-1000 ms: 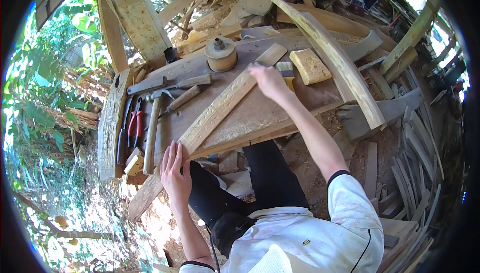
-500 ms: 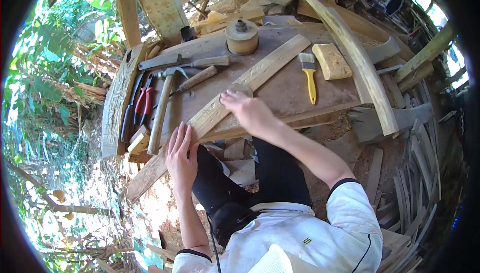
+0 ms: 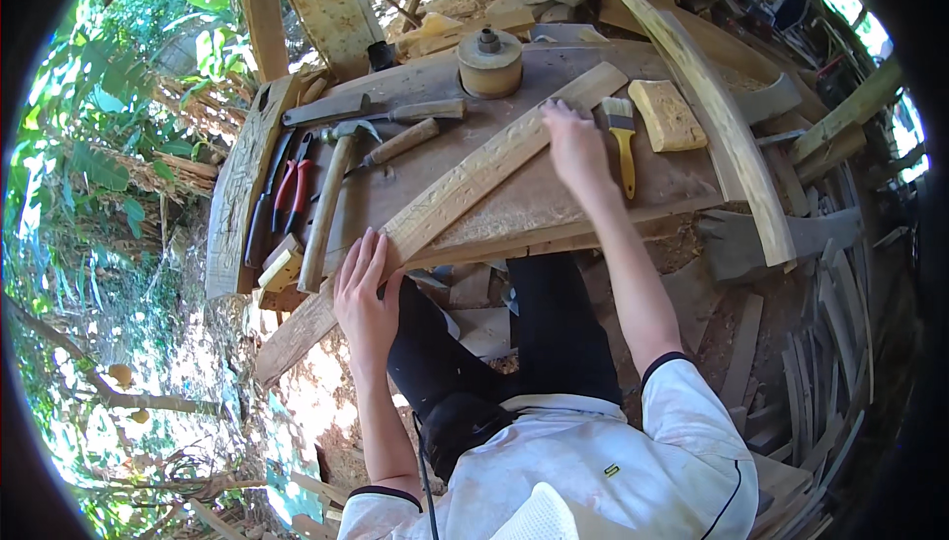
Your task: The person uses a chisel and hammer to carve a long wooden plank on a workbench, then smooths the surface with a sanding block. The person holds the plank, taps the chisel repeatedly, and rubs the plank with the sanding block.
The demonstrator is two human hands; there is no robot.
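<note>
A long wooden plank (image 3: pixel 465 189) lies slantwise across the workbench (image 3: pixel 474 135), its lower left end sticking out past the near edge. My left hand (image 3: pixel 366 288) rests on that lower part with fingers stretched flat over the wood and the thumb apart. Toward the plank's far right end, my right hand (image 3: pixel 576 144) is closed and pressed down on the surface. The round flat disc seen under it earlier is hidden by the fingers now. Just right of this hand lies a paintbrush (image 3: pixel 623 149) with a yellow handle.
Left on the bench lie a claw hammer (image 3: pixel 331 209), red-handled pliers (image 3: pixel 292 194), a wooden-handled chisel (image 3: pixel 400 142) and a small wood block (image 3: pixel 282 265). A round wooden pot (image 3: pixel 490 63) stands at the back. A yellowish block (image 3: pixel 667 115) and a curved pole (image 3: pixel 702 95) are right.
My right hand has slid along the plank, away from me and to the right, to near its far end. My left hand stays on the lower part. The whole view has shifted slightly.
</note>
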